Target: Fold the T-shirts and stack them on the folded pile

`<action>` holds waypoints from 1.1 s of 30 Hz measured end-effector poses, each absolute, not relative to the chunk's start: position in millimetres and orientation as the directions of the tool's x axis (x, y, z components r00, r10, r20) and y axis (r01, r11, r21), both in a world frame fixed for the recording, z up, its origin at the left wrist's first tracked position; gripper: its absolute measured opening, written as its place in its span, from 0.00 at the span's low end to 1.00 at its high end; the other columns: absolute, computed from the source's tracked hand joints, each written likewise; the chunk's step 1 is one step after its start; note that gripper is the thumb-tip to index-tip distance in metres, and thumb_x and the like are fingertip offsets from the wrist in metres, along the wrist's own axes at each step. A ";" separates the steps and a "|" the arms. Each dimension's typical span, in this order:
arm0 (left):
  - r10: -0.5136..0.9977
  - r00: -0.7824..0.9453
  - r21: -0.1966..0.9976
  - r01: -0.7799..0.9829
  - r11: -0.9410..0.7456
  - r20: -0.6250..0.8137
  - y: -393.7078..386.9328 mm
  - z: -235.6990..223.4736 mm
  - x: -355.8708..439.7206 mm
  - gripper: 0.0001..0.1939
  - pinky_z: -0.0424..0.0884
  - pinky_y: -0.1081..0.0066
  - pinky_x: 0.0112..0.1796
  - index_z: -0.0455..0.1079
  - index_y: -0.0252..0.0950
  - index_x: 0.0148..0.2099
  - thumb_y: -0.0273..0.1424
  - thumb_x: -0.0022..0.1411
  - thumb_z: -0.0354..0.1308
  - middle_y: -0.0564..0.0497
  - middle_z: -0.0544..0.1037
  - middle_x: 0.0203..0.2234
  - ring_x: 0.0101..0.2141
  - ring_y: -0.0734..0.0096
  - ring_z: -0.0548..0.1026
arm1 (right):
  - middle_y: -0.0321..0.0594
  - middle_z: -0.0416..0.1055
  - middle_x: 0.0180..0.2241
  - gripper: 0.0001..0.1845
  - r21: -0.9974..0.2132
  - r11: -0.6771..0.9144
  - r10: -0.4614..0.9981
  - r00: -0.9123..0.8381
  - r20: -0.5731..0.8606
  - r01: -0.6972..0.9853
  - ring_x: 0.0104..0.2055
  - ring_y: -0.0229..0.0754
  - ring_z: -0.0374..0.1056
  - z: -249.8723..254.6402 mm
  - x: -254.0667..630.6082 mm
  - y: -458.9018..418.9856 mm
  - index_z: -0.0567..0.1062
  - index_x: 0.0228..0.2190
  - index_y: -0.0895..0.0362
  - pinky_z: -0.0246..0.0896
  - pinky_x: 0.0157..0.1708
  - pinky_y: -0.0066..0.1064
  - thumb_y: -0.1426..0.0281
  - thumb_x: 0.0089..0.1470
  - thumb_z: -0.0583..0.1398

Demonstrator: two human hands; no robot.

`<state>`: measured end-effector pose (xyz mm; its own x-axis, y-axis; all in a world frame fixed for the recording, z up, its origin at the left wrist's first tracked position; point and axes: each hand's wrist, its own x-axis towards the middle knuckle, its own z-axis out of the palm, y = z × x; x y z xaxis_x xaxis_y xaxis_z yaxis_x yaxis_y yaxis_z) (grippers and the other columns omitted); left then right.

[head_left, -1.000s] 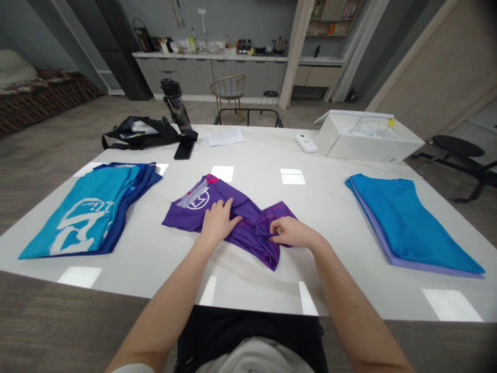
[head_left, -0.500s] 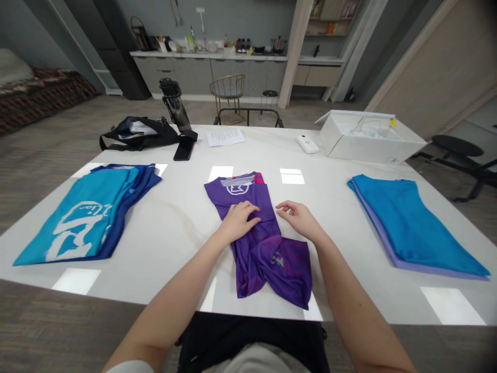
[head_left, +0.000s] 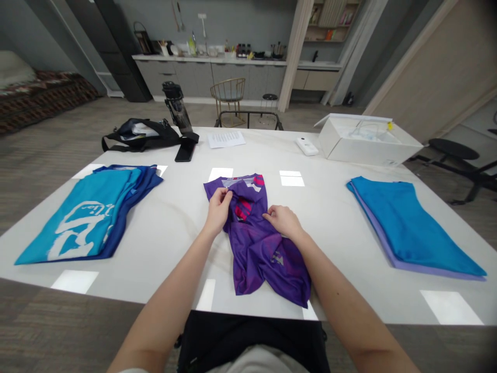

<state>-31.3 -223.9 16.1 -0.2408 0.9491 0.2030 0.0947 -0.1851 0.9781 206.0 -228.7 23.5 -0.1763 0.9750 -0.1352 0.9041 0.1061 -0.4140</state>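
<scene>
A purple printed jersey lies lengthwise on the white table, its lower half rumpled and its collar end turned over. My left hand grips a gathered fold near the collar, and a red-pink patch shows just right of it. My right hand sits lower on the jersey's right side, with its fingertips pinching the fabric. Part of the printed collar area is hidden under the turned-over cloth.
A folded teal and navy stack lies left, and a folded blue and lilac stack lies right. Along the far edge are a black bag, phone, bottle, paper sheet, white device and open white box.
The jersey went from bunched sideways to lying lengthwise and flat. Its collar end is now gathered and turned over by my left hand. My right hand has come down onto the cloth.
</scene>
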 end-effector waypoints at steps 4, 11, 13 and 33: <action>0.888 -0.407 0.974 0.032 -0.223 0.216 -217.6 18.4 -60.8 0.10 0.65 0.75 0.34 0.68 0.38 0.40 0.39 0.63 0.60 0.55 0.70 0.30 0.31 0.74 0.68 | 0.44 0.80 0.35 0.14 -0.415 0.021 0.996 -0.054 -0.068 0.910 0.39 0.46 0.74 26.1 225.3 -224.9 0.79 0.36 0.53 0.57 0.34 0.32 0.58 0.64 0.59; 0.777 -0.602 0.973 -0.221 0.062 -0.186 -217.9 14.9 -99.5 0.08 0.69 0.70 0.34 0.64 0.38 0.42 0.33 0.62 0.56 0.52 0.70 0.34 0.31 0.72 0.70 | 0.42 0.77 0.31 0.11 -0.403 -0.148 0.981 0.084 -0.172 0.903 0.35 0.46 0.72 23.6 308.6 -220.3 0.78 0.34 0.55 0.57 0.34 0.32 0.60 0.61 0.62; 0.735 -0.675 0.988 0.065 0.138 -0.058 -222.2 18.9 -98.8 0.17 0.72 0.64 0.42 0.64 0.38 0.51 0.32 0.60 0.58 0.45 0.73 0.45 0.40 0.65 0.74 | 0.42 0.77 0.32 0.11 -0.412 -0.148 0.986 0.102 -0.132 0.899 0.36 0.46 0.71 23.9 313.0 -219.3 0.79 0.38 0.55 0.58 0.35 0.32 0.61 0.60 0.62; 0.998 -0.053 0.255 0.966 0.046 0.020 -173.5 21.8 -83.2 0.17 0.69 0.55 0.51 0.76 0.42 0.53 0.30 0.66 0.51 0.42 0.80 0.50 0.51 0.51 0.76 | 0.41 0.77 0.32 0.11 -0.448 0.173 0.980 -0.201 -0.015 0.877 0.35 0.41 0.70 35.1 230.2 -162.2 0.78 0.33 0.57 0.56 0.33 0.29 0.62 0.61 0.61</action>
